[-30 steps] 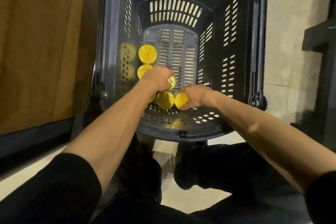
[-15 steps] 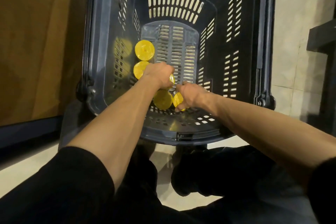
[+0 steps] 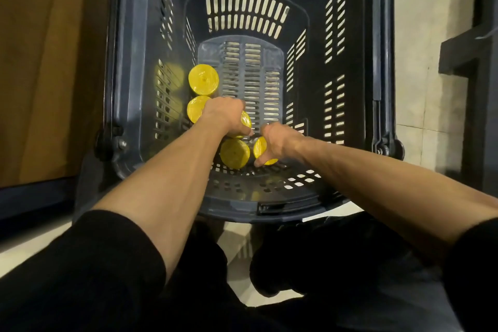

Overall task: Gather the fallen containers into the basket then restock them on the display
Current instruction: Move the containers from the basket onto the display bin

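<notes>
Five containers [image 3: 235,153] show in the head view as round, glossy yellow tops, all inside the basket [image 3: 134,67], clustered along its left side and near end on the slotted floor. Each top faces up toward the camera, so they appear to stand upright with the long axis running down to the floor; the bodies are hidden beneath the tops. The basket is dark blue hard plastic, a deep tub with rounded corners and rows of narrow slots cut through walls and floor. Its shiny left wall carries blurred yellow reflections. The left hand [image 3: 223,116] reaches in with fingers curled down round one yellow top [image 3: 245,121], gripping it and covering most of it. The right hand [image 3: 277,140] grasps the near-right container [image 3: 260,149], thumb and fingers wrapped round its rim. Two more tops sit free just beyond the left hand, close together. Bare forearms leave black sleeves [image 3: 107,264]. A brown panel [image 3: 40,62] stands left of the basket, with pale floor tiles [image 3: 425,48] and a dark frame [image 3: 474,67] to the right.
</notes>
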Demonstrator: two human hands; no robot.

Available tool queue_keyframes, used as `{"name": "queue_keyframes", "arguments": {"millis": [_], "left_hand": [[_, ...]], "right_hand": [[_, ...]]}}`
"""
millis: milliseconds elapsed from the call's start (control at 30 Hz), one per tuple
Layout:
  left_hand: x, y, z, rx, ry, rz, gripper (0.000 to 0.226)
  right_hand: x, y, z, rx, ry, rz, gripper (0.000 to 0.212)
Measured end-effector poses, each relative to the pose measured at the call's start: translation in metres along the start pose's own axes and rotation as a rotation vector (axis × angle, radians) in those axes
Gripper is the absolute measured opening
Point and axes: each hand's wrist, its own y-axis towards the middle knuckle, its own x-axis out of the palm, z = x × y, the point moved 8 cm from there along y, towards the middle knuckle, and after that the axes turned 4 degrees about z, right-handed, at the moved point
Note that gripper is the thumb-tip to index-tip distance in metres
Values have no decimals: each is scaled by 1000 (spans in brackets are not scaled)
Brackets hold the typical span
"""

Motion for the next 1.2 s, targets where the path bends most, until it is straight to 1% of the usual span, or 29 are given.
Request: {"name": "queue_keyframes", "arguments": {"millis": [67, 200, 333, 433, 500, 600, 700, 800, 900, 967, 1033, 1067, 1167, 1200], "left_hand": [[0, -2, 1, 3, 4, 2, 71], [1, -7, 4, -15, 10, 10, 66], [4, -10, 8, -24, 38, 41, 67], [6, -12, 11, -17, 69, 53, 69], [4, -15, 9, -22, 36, 53, 68], [-7, -28, 1, -70, -109, 36, 67], [-32, -56, -1, -127, -241, 37, 67], [-68, -95, -3, -192, -349, 45, 74], [-108, -136, -1, -245, -426, 65, 75], [-137, -162, 3, -268, -474, 102, 72], [-167, -192, 7, -293, -528, 144, 71], [-182, -208, 9, -304, -555, 166, 70], [-230, -262, 13, -358, -653, 243, 67], [-246, -282, 15, -372, -685, 262, 67]], "right_hand": [[-2, -3, 6, 15, 21, -12, 77], [-4, -10, 14, 35, 29, -10, 76], [-7, -13, 20, 73, 55, -6, 65], [-12, -20, 27, 96, 96, 0, 60], [-16, -29, 28, 101, 102, 12, 57], [-23, -41, 28, 126, 112, 46, 51], [-39, -67, 24, 159, 111, 72, 52], [-67, -103, 13, 169, 196, 115, 58], [-105, -151, 2, 166, 242, 179, 57], [-129, -183, -2, 181, 311, 214, 63], [-154, -220, -6, 175, 388, 245, 75], [-167, -238, -8, 170, 411, 266, 76], [-207, -293, -16, 127, 482, 338, 60], [-217, -313, -18, 125, 522, 349, 60]]}}
